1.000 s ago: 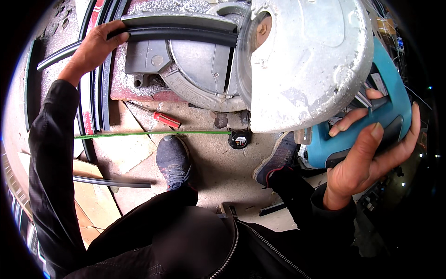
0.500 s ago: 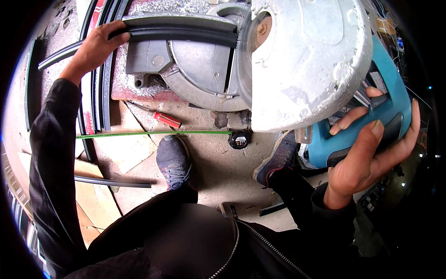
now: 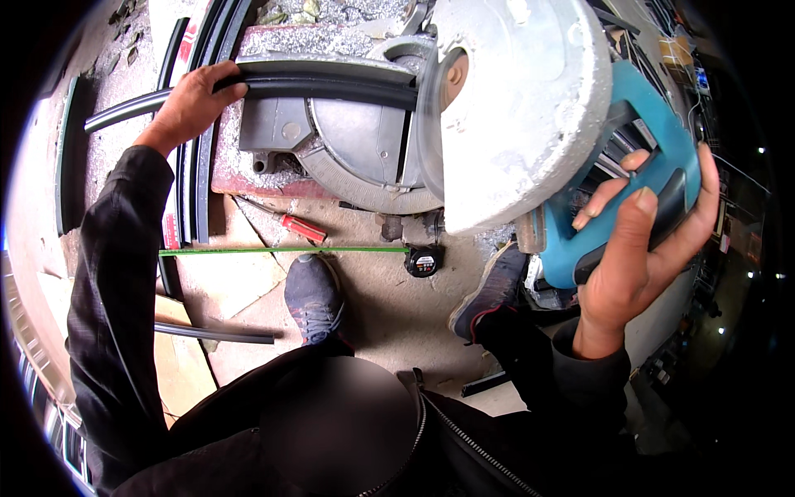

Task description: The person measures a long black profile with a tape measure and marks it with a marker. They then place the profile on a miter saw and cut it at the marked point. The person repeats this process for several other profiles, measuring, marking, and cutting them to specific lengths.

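— Where is your left hand (image 3: pixel 189 103) working?
— It's reaching into the upper left of the frame, and you're clamping its thumb and fingers on the black strip (image 3: pixel 331 88). That strip is lying across the grey metal saw base (image 3: pixel 352 142) at the upper centre, its left end curving out past your wrist.
— And the strip's right end?
— It's sitting right by the blade (image 3: pixel 428 137); you can't tell from here whether the two are touching.
— What about your right hand (image 3: pixel 629 257)?
— You're holding it well apart from the left, at the right of the frame, wrapping it around the teal handle (image 3: pixel 677 137), with fingertips showing through the opening. The pale, scuffed blade guard (image 3: pixel 530 108) is filling the upper centre-right beside it.
— Anything near your feet?
— A red screwdriver (image 3: pixel 304 229) is lying left of centre, and a black tape measure (image 3: pixel 423 261) is resting between your shoes (image 3: pixel 313 298), its green tape stretching leftward.
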`<state>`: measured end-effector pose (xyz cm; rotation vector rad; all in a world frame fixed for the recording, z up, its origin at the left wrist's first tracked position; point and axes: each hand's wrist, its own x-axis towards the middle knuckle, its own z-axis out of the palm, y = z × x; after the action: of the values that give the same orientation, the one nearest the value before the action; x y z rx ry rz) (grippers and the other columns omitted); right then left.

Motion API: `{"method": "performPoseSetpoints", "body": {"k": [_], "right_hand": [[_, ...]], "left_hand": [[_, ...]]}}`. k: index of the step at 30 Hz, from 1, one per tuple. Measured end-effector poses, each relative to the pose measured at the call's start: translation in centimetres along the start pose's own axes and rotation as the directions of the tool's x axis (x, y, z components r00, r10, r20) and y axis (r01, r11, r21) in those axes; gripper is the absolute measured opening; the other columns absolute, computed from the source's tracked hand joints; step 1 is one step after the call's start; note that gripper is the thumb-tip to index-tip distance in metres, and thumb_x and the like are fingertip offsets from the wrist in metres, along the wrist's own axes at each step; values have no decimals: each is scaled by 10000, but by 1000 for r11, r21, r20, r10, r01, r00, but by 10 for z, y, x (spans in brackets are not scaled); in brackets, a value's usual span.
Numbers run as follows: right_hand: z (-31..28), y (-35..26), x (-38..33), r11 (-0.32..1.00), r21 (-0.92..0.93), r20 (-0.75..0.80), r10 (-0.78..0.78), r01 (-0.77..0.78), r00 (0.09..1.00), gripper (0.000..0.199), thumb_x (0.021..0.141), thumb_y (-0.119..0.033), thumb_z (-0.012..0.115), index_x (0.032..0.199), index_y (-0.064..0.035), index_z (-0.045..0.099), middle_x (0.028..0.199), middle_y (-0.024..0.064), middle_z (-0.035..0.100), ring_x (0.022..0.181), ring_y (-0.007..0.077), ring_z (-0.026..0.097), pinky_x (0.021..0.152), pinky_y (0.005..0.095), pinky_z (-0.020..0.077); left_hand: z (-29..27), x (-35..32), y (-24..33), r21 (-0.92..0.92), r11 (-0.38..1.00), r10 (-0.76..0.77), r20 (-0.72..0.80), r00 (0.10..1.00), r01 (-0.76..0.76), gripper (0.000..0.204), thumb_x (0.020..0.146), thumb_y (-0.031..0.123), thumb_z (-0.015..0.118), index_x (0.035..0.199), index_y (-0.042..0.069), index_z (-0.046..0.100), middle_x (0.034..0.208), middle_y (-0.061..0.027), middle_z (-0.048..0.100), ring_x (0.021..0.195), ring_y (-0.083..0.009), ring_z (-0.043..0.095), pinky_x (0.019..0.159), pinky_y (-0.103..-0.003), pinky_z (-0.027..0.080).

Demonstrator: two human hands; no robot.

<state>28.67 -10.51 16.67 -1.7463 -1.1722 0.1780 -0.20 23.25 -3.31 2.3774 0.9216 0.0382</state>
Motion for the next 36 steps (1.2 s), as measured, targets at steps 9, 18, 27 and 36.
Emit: {"method": "performPoseSetpoints", "body": {"k": [9, 18, 27, 36], "right_hand": [[6, 2, -8, 1000, 5, -33, 2, -2, 999, 632, 1060, -189, 523, 1576, -59, 183, 1185, 146, 586, 717, 145, 573, 628, 308, 538], [5, 8, -15, 994, 109, -45, -3, 8, 999, 640, 1059, -160, 535, 1578, -61, 174, 1165, 152, 582, 684, 156, 581, 597, 304, 531], [-9, 32, -18, 976, -67, -41, -209, 206, 977, 677, 956, 14, 600, 1553, 7, 280, 1459, 162, 433, 1129, 184, 556, 973, 328, 504], [0, 25, -14, 970, -42, -172, -242, 238, 955, 677, 867, 43, 650, 1501, 24, 414, 1289, 221, 580, 1098, 380, 617, 968, 422, 499]], "left_hand": [[-10, -2, 14, -23, 999, -38, 79, 996, 40, 305, 997, 245, 671, 1150, -18, 645, 998, -197, 718, 911, -288, 686, 878, -387, 518], [-8, 6, 3, -30, 999, 14, 80, 997, -11, 346, 970, 226, 676, 1178, -50, 654, 1052, -233, 698, 964, -330, 685, 899, -407, 515], [22, 12, -51, 5, 997, 72, -73, 995, -72, 358, 976, 212, 652, 1223, -47, 633, 1111, -232, 655, 1058, -381, 621, 958, -444, 461], [19, 14, -61, -58, 998, -11, 71, 997, 15, 362, 997, 231, 630, 1216, -55, 604, 1162, -240, 619, 1092, -398, 580, 987, -454, 437]]}}
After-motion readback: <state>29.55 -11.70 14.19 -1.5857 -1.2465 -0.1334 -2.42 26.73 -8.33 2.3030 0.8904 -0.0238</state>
